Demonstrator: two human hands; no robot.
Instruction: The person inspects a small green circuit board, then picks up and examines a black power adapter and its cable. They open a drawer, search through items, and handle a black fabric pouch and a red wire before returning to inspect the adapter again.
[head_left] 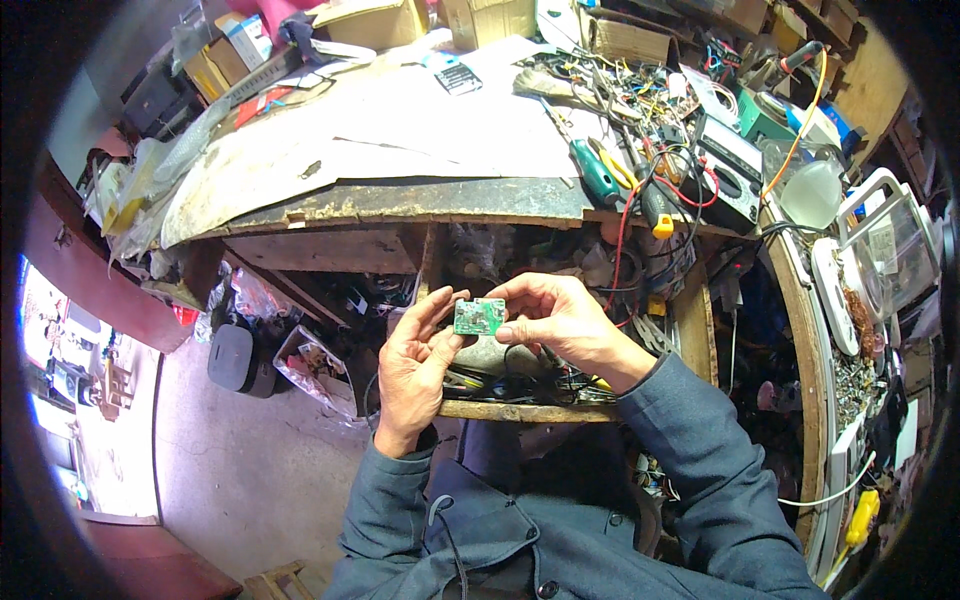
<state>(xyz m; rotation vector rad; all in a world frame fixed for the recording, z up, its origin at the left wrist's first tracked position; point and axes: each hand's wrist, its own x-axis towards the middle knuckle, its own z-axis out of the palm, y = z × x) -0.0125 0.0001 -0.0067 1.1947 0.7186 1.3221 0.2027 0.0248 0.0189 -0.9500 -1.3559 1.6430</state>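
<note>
Two bare hands are raised together below the edge of a cluttered counter [400, 200], and a small green circuit board [479, 316] is pinched between them: the left hand [415, 365] grips its left edge, the right hand [560, 320] its right and top. Held only by fingertips, the board could slip onto the tangled wires beneath. Down-left of the left hand, a clear plastic box [310, 362] holds small parts.

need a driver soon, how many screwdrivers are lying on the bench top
2, as far as I can tell: a green-handled screwdriver near the front edge, and a black-and-yellow-handled one just right of it. More may be hidden in the wire clutter behind.
</note>
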